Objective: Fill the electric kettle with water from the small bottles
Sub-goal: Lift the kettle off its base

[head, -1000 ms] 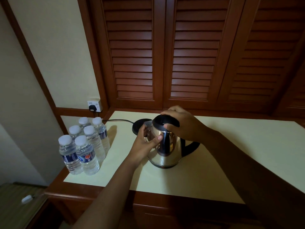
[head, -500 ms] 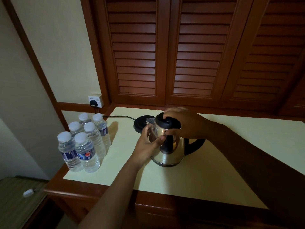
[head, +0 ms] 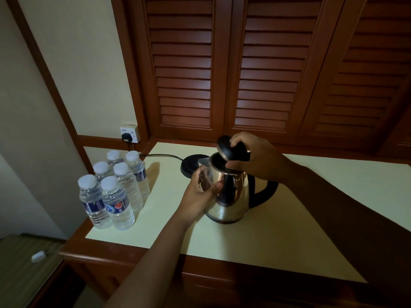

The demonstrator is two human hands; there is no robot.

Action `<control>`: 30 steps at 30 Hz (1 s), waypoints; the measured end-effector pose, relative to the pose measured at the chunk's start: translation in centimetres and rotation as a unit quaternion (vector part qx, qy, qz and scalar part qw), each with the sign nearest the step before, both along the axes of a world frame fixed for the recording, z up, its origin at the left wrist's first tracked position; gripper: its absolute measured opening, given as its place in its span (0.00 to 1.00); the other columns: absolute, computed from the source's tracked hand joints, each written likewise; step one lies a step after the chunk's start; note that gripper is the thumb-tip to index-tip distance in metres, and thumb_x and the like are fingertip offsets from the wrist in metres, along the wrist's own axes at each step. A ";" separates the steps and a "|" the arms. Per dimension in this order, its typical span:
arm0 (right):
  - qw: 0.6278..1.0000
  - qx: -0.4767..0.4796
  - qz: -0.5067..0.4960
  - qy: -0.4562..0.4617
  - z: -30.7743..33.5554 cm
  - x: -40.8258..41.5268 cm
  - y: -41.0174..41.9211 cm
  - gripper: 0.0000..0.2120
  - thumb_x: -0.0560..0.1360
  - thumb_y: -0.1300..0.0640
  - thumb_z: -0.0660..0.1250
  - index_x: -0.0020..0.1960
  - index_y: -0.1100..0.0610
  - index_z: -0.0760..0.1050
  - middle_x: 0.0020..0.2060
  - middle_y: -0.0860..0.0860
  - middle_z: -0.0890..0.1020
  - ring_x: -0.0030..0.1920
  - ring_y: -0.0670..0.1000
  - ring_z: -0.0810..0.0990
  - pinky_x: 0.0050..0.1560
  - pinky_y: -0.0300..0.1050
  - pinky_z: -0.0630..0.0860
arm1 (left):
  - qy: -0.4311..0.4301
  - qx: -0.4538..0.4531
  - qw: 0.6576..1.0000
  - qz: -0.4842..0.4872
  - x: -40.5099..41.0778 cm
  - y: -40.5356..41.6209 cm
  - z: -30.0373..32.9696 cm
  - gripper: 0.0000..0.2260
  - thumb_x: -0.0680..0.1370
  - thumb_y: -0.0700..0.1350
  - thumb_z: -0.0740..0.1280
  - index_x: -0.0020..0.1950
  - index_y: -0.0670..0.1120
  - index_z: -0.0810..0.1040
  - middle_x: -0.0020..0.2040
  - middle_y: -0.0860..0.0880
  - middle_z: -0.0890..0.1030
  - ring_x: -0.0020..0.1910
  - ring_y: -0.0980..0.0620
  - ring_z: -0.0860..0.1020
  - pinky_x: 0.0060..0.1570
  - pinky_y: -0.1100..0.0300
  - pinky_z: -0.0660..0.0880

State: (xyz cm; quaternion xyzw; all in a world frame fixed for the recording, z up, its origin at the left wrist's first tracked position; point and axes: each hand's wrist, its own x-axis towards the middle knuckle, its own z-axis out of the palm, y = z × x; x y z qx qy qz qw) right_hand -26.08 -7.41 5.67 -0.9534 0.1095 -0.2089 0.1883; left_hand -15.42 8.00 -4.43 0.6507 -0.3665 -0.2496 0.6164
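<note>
Lid (head: 232, 150) just came off, tilted up in the right hand (head: 258, 160); left hand (head: 200, 194) grips the kettle (head: 229, 196). Cream tabletop (head: 311, 218), louvered wooden doors (head: 222, 63) behind both hands. Six water bottles (head: 115, 185) left of the left hand.

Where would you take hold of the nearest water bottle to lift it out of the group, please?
Grip the front right bottle around its ribbed body just above the label, coming from the front right. It stands upright, other bottles press in behind and on its left, and the capped neck is narrow.

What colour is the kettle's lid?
Black lid, seen in the head view.
</note>
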 end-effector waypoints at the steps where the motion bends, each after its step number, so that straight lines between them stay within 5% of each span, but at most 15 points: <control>1: 1.000 0.012 -0.007 -0.026 -0.1 -0.2 0.0 0.23 0.67 0.47 0.74 0.57 0.53 0.71 0.59 0.49 0.75 0.57 0.48 0.74 0.53 0.42 0.70 | -0.001 0.002 1.000 0.003 -0.1 0.0 0.1 0.32 0.72 0.55 0.69 0.73 0.54 0.60 0.61 0.59 0.71 0.56 0.65 0.71 0.43 0.78 0.71; 6: 0.989 0.064 -0.033 -0.127 -1.1 -1.1 0.7 0.22 0.68 0.52 0.74 0.58 0.57 0.71 0.58 0.52 0.75 0.56 0.49 0.75 0.56 0.43 0.73 | -0.004 0.008 1.000 0.010 0.0 0.0 0.1 0.34 0.72 0.56 0.68 0.75 0.53 0.58 0.64 0.57 0.68 0.61 0.60 0.68 0.48 0.74 0.67; 11: 0.961 0.168 -0.090 -0.199 -1.6 -3.4 0.4 0.18 0.69 0.56 0.74 0.53 0.52 0.69 0.48 0.42 0.77 0.50 0.37 0.76 0.51 0.27 0.71 | -0.007 0.015 1.000 0.019 -0.1 0.0 0.0 0.32 0.75 0.53 0.68 0.75 0.54 0.57 0.62 0.59 0.67 0.61 0.61 0.66 0.50 0.71 0.66; 15: 0.919 0.277 -0.144 -0.240 -3.1 -4.6 0.3 0.18 0.70 0.54 0.73 0.55 0.51 0.69 0.50 0.48 0.81 0.53 0.47 0.80 0.53 0.42 0.76 | -0.001 0.005 1.000 0.020 -0.4 -0.2 -0.1 0.27 0.76 0.50 0.68 0.71 0.56 0.60 0.58 0.61 0.70 0.56 0.62 0.70 0.40 0.77 0.71; 19: 0.883 0.327 -0.157 -0.298 -4.0 -4.6 1.1 0.17 0.72 0.57 0.71 0.57 0.52 0.68 0.44 0.40 0.79 0.41 0.35 0.81 0.39 0.26 0.74 | 0.008 -0.004 1.000 0.015 -0.5 -0.5 -0.1 0.28 0.76 0.50 0.68 0.72 0.55 0.60 0.60 0.58 0.70 0.59 0.59 0.69 0.39 0.78 0.71; 26: 0.889 0.318 -0.141 -0.297 -4.3 -4.6 1.4 0.16 0.73 0.55 0.70 0.57 0.51 0.69 0.50 0.42 0.80 0.55 0.43 0.79 0.58 0.41 0.74 | -0.013 0.013 1.000 0.013 -0.3 -0.3 0.2 0.26 0.75 0.51 0.68 0.70 0.57 0.62 0.62 0.57 0.71 0.59 0.60 0.71 0.44 0.77 0.70; 30: 0.907 0.276 -0.167 -0.273 -4.2 -5.2 1.6 0.20 0.74 0.51 0.69 0.63 0.55 0.69 0.59 0.48 0.77 0.62 0.46 0.73 0.61 0.40 0.67 | -0.041 0.046 0.998 0.028 0.0 0.0 0.8 0.33 0.74 0.54 0.70 0.75 0.53 0.59 0.70 0.53 0.68 0.64 0.58 0.66 0.58 0.62 0.65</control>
